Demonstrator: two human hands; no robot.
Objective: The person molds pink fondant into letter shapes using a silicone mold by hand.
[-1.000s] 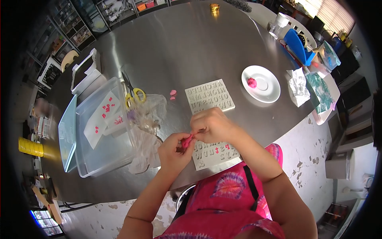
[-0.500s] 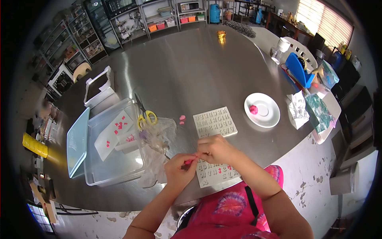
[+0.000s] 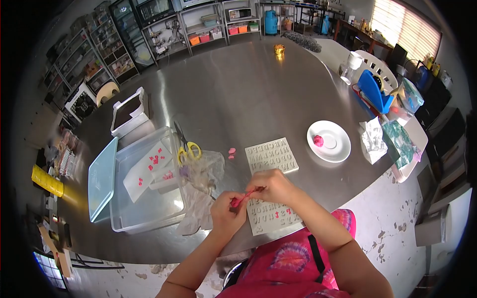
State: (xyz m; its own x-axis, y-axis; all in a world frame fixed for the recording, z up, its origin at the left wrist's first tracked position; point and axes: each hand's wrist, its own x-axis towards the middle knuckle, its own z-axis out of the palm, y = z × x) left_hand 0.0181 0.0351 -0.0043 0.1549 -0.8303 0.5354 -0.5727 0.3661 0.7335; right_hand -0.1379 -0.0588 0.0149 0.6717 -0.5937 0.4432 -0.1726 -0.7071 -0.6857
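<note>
A strand of pink dough [image 3: 241, 199] is stretched between my two hands. Its thicker end sits in the closed fingers of my left hand [image 3: 227, 214]. The other end is pinched by my right hand [image 3: 273, 186]. Below the right hand lies a cream letter mold [image 3: 266, 227], partly hidden by that hand and forearm, with a few of its letter hollows filled pink. A second letter mold [image 3: 271, 153] lies just beyond the hands. Small flat pink pieces [image 3: 232, 150] rest on the metal table to its left.
On the left stand a clear plastic box [image 3: 149, 211] with pink letters on white paper inside, and its blue lid [image 3: 103, 181]. Yellow-handled scissors [image 3: 190, 151] and a crumpled plastic bag [image 3: 203, 171] lie beside it. A white saucer [image 3: 340, 149] holds a pink ball; crumpled paper [image 3: 373, 141] is farther right.
My hands have drawn slightly apart, and the pink dough between them now shows as a stretched strand. The whole view has shifted a little.
</note>
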